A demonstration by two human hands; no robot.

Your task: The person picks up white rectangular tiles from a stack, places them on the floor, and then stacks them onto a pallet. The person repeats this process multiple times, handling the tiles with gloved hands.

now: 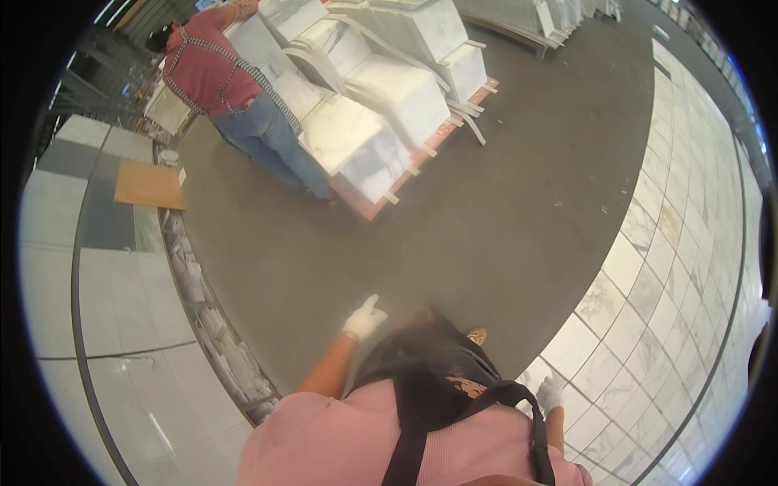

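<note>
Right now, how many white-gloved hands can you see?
2: the left hand, seen against the gray floor, and the right hand, beside the pale tiles. The co-worker may have others, hidden or too unclear to tell.

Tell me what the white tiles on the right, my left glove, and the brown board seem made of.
White tiles: marble or a marble-look ceramic; smooth, with grey veining.
Left glove: probably fabric, perhaps thin rubber; matte white, texture too small to tell.
Brown board: possibly cardboard or wood sheet; flat, plain tan, dull.
</note>
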